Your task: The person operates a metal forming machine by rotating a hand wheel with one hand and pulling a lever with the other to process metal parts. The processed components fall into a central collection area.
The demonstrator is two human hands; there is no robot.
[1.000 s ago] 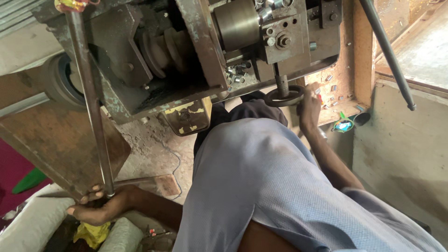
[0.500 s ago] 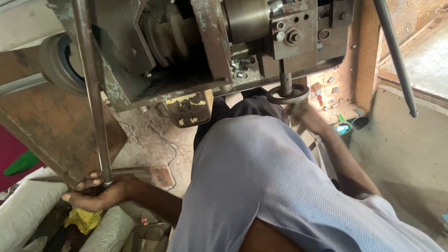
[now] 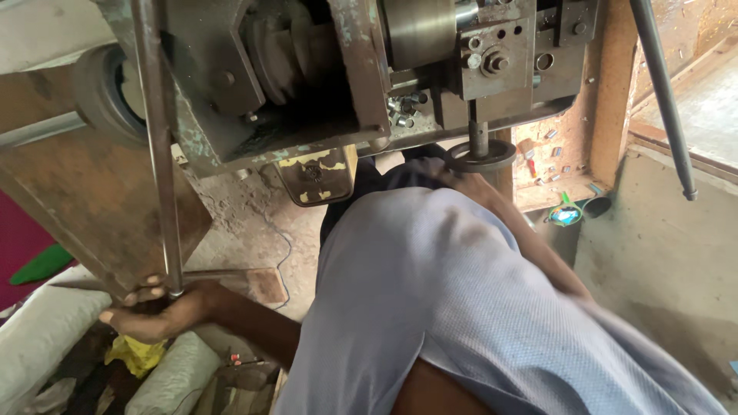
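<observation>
The long metal rod (image 3: 160, 146) stands at the left, running down past the rusty machine (image 3: 323, 84). The left hand (image 3: 157, 311) is clamped round its lower end (white sacks (image 3: 46, 338) lie just below). The right hand is hidden behind the person's grey-shirted torso (image 3: 446, 307), so its grip cannot be told.

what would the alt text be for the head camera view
Seen from above, a person's left hand grips the lower end of a long metal rod beside a heavy, worn metal machine. Their right arm reaches under it toward a round metal ring; that hand is hidden.
</observation>
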